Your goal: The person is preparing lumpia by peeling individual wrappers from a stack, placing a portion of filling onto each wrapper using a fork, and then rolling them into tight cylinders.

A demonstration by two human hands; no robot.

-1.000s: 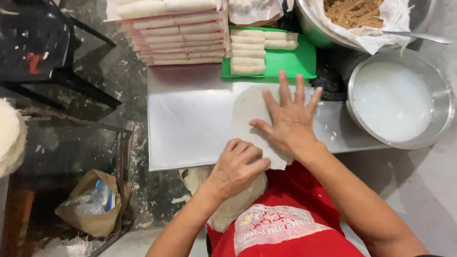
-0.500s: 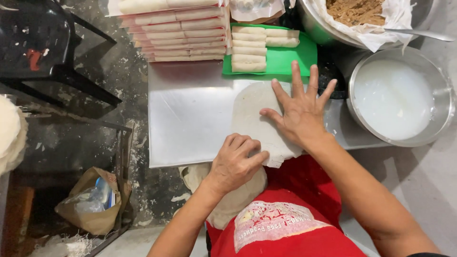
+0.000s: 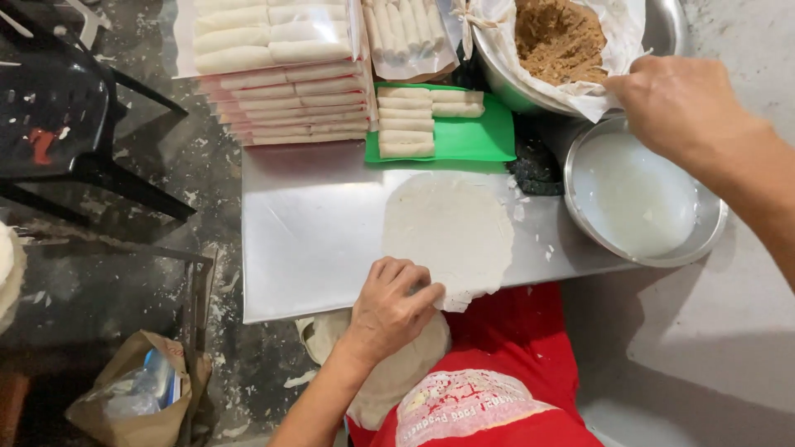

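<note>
Steel surface: carries our work. Bowl of white liquid: just below our right hand, whose fingers curl inward, grip not discernible. Round wrapper: flat, touching our left hand; those fingers are bent nearly closed, pinning its near edge, presumably against sliding. Finished rolls: on green board beyond the fingers.

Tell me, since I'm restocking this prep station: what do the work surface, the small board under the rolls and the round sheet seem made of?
Work surface: probably stainless steel, with a dull grey sheen and soft reflections. Small board: likely plastic, uniform bright green, thin and smooth. Round sheet: seems a thin dough wrapper, matte off-white, with a ragged edge beside the left hand.
</note>
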